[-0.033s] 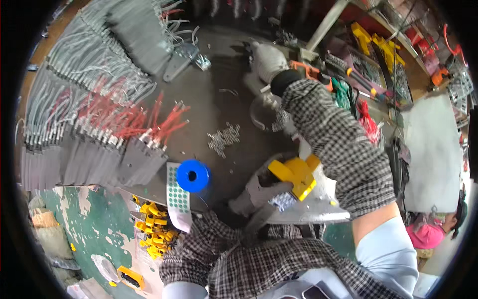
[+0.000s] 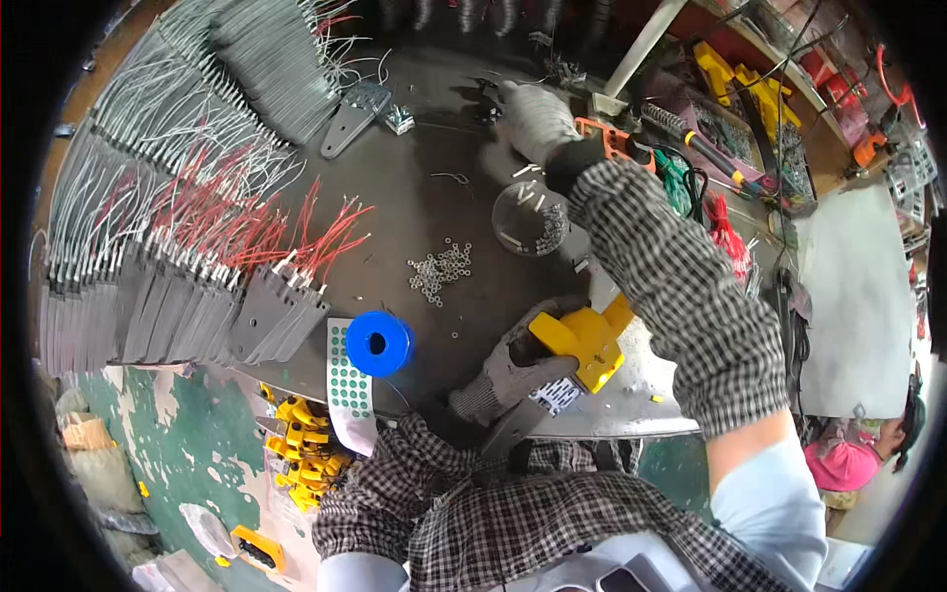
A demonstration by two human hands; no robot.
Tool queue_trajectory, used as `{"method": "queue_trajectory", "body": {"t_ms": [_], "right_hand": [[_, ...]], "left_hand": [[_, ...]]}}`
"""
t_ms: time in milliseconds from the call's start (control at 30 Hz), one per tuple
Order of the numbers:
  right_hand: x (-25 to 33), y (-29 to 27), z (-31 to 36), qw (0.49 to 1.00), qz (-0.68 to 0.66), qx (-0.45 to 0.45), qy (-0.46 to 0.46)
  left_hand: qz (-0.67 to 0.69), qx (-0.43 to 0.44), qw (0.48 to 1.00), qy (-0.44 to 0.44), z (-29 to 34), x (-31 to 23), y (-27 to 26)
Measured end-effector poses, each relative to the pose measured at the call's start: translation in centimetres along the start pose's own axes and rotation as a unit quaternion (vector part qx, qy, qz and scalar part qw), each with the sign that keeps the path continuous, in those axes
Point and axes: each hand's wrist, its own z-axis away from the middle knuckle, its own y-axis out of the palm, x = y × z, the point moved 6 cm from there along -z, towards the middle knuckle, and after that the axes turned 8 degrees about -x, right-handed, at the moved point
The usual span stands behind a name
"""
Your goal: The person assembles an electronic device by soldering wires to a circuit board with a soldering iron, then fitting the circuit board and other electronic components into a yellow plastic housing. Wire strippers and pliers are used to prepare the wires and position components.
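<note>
My left hand (image 2: pixel 503 380), in a grey glove, is closed round a yellow plastic tool housing (image 2: pixel 582 345) near the table's front edge. A silver slotted metal piece (image 2: pixel 555 397) shows under the housing, and a flat grey blade-like part (image 2: pixel 515 426) sticks out below the hand. Farther off, my gloved right hand (image 2: pixel 536 120) reaches across the table to small dark pieces (image 2: pixel 487 101). Its fingertips are too hidden to read. Beside that forearm sits a round clear dish (image 2: pixel 531 219) with small metal parts. A loose heap of small nuts (image 2: pixel 440 270) lies left of it.
Grey flat plates with white and red wires (image 2: pixel 197 237) crowd the left side. A blue spool (image 2: pixel 379 344) rests on a sheet of green dots (image 2: pixel 349 395). Yellow housings (image 2: pixel 299 449) hang low at left. A screwdriver (image 2: pixel 715 158) and an orange tool (image 2: pixel 604 138) lie right.
Both hands hold nearly the same places. My right hand and forearm have shifted very slightly to the right and nearer, and the picture is sharper.
</note>
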Motion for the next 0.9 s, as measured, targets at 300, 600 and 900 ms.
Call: {"method": "queue_trajectory", "body": {"t_ms": [300, 600, 900], "right_hand": [[-1.4, 4.4, -2.6, 0.998, 0.039, 0.04, 0.033], [0.7, 5.1, -3.0, 0.993, 0.054, 0.1, 0.019], [-0.5, -9.3, 11.7, 0.923, -0.383, -0.038, 0.028]], "left_hand": [[-0.004, -0.009, 1.0, -0.017, -0.6, 1.8, 0.0], [-0.008, -0.02, 1.0, -0.002, 0.4, 2.5, -0.7], [0.018, -0.041, 0.999, -0.03, 0.7, 1.4, -1.1]]}}
